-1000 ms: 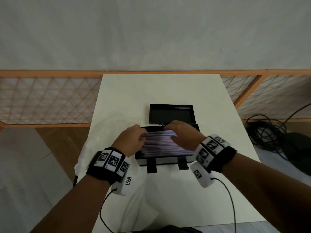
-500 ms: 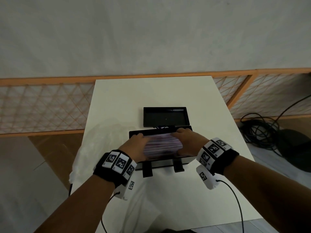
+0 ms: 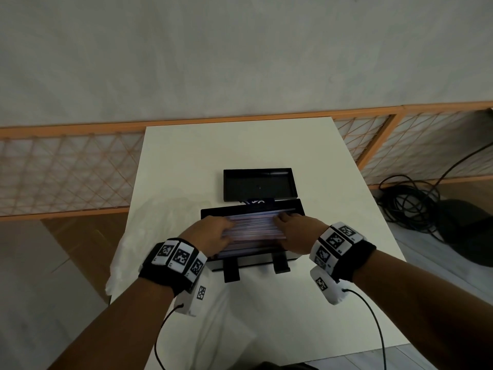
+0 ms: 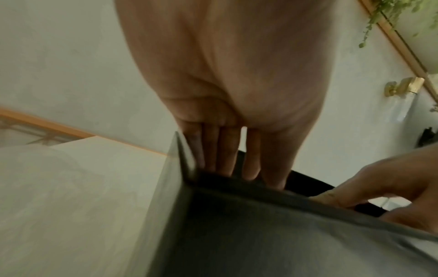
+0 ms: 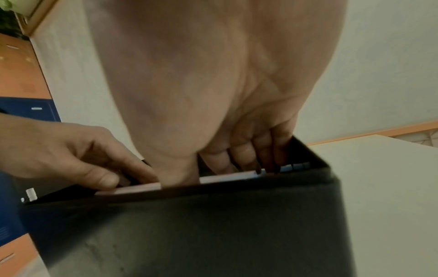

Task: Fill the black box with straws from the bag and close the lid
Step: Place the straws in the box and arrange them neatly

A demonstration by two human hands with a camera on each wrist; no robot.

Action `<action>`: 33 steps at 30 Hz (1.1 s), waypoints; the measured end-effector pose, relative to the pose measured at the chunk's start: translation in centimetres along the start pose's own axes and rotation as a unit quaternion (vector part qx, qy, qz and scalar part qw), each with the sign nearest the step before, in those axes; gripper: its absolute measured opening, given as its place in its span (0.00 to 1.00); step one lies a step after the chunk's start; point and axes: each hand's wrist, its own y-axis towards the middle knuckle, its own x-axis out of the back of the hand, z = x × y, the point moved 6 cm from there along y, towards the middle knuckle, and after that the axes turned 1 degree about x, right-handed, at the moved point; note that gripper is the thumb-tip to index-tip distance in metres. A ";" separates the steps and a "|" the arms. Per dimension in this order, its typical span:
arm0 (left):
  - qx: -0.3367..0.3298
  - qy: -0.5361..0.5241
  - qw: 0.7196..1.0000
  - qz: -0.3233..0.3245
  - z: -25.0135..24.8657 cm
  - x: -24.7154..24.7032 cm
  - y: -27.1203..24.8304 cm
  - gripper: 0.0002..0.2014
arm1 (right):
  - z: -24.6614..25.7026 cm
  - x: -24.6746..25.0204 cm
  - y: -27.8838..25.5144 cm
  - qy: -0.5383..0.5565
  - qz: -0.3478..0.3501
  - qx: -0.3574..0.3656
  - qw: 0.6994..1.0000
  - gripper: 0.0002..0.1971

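Here, at the far left, a crumpled clear plastic bag [image 3: 149,236] lies on the white table [image 3: 240,145], out beyond the left wrist and touching neither hand. Next comes the left hand [image 3: 210,236], palm down at the left end of the black box [image 3: 293,259]; the left wrist view shows its fingers [image 4: 225,150] straight and close together, reaching down inside the box just past its left wall, curled around nothing. Between the two hands, and directly under both sets of fingertips, the straws [image 3: 256,231] lie lengthwise in the box in a pale pink and white stack that comes nearly to the rim. The right hand [image 3: 298,231] rests on the right end of that stack, its fingers [image 5: 244,155] bent downward with the tips pressing on the top straws [image 5: 227,177] just inside the near wall; it presses rather than grasps. Beyond both hands, past the box's far wall, the lid [image 3: 260,184] lies open and facing up on the table, clear of the fingers. To the right, off the table, black cables [image 3: 410,206] coil on the floor.
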 end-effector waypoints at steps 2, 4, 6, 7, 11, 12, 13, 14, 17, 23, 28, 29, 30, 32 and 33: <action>-0.008 -0.078 0.989 -0.125 0.5 1.8 -0.7 0.16 | -0.3 1.3 -0.6 0.096 -0.055 0.014 0.994 0.27; 0.039 -0.101 0.958 -0.267 1.9 3.9 -1.8 0.14 | -1.8 3.5 -1.7 0.223 -0.192 -0.007 0.956 0.19; 0.142 -0.116 0.933 -0.309 4.2 4.6 -2.7 0.12 | -4.8 3.9 -3.1 0.279 -0.267 -0.120 0.915 0.17; 0.190 -0.125 0.935 -0.273 5.2 4.1 -2.8 0.13 | -5.9 3.2 -3.5 0.282 -0.235 -0.181 0.912 0.18; 0.210 -0.168 0.956 -0.120 5.7 1.5 -2.5 0.17 | -5.9 0.0 -3.3 0.354 -0.051 -0.211 0.910 0.18; 0.202 -0.150 0.960 -0.127 5.6 1.6 -2.4 0.19 | -5.9 -0.2 -3.1 0.407 -0.063 -0.200 0.889 0.16; 0.197 -0.133 0.961 -0.140 5.4 1.8 -2.2 0.20 | -5.9 0.0 -2.9 0.419 -0.077 -0.191 0.885 0.15; 0.196 -0.124 0.961 -0.150 5.4 2.0 -2.0 0.20 | -6.0 0.2 -2.6 0.411 -0.089 -0.187 0.888 0.13; 0.192 -0.124 0.959 -0.167 5.3 2.7 -1.1 0.20 | -6.1 1.1 -2.2 0.408 -0.108 -0.178 0.889 0.11; 0.180 -0.134 0.952 -0.209 5.2 3.8 0.5 0.16 | -6.6 3.0 -0.8 0.378 -0.130 -0.184 0.898 0.13; 0.189 -0.141 0.948 -0.215 5.8 4.3 1.3 0.16 | -6.9 3.5 -0.1 0.381 -0.148 -0.184 0.894 0.14; 0.189 -0.141 0.948 -0.216 5.8 4.3 1.4 0.16 | -7.0 3.5 0.0 0.381 -0.149 -0.185 0.893 0.13; 0.189 -0.141 0.948 -0.216 5.8 4.3 1.5 0.16 | -7.1 3.4 0.1 0.384 -0.150 -0.186 0.892 0.13; 0.187 -0.142 0.947 -0.218 5.7 4.3 1.5 0.16 | -7.2 3.3 0.2 0.388 -0.148 -0.185 0.891 0.14; 0.187 -0.142 0.947 -0.216 5.7 4.2 1.4 0.16 | -7.2 3.2 0.3 0.388 -0.145 -0.184 0.891 0.14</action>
